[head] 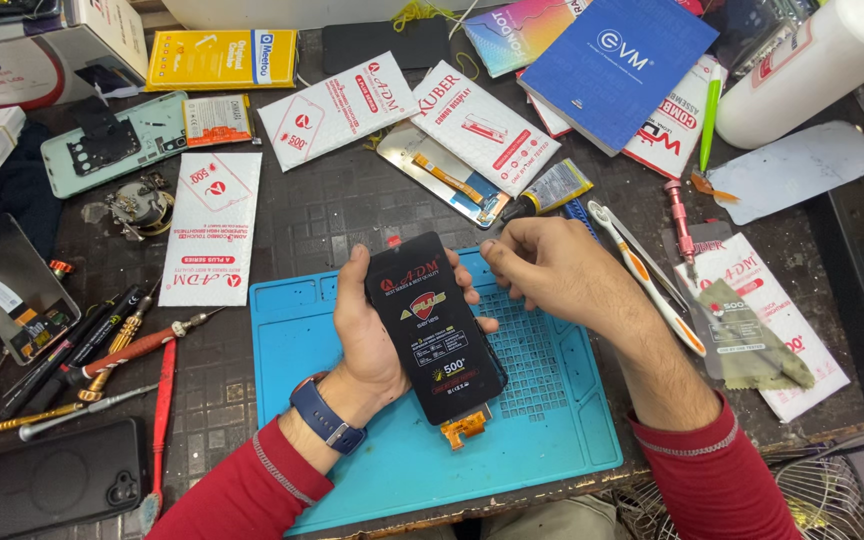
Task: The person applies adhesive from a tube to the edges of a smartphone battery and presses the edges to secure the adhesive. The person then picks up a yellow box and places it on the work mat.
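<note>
Both hands: left hand (372, 335) clasps phone screen (432, 320), right hand (542, 265) pinching its corner.

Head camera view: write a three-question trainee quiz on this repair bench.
1. True or false: the left hand holds the black display panel above the blue work mat.
2. What touches the panel's top corner? A) right hand's fingers B) tweezers C) pink screwdriver
3. What colour is the flex cable at the panel's lower end?

Key: 1 true; 2 A; 3 orange.
</note>
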